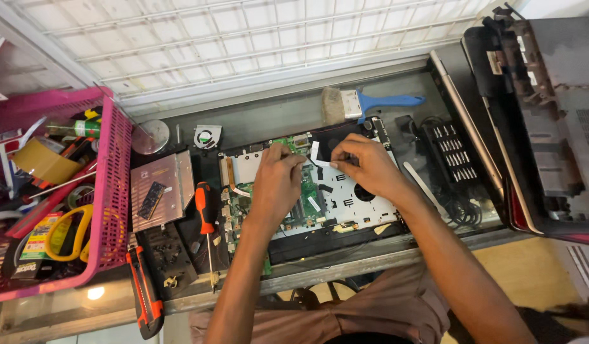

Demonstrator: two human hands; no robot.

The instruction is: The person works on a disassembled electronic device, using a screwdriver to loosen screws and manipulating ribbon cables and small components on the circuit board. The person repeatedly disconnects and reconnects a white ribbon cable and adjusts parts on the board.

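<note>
On the counter [345, 261], the left hand [276, 181] presses curled fingers on the circuit board [307, 191], steadying it, while the right hand [364, 162] pinches a white ribbon cable [318, 155].

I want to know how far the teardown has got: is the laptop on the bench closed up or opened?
Opened. The laptop base lies with its green circuit board bare, both hands on it.
</note>
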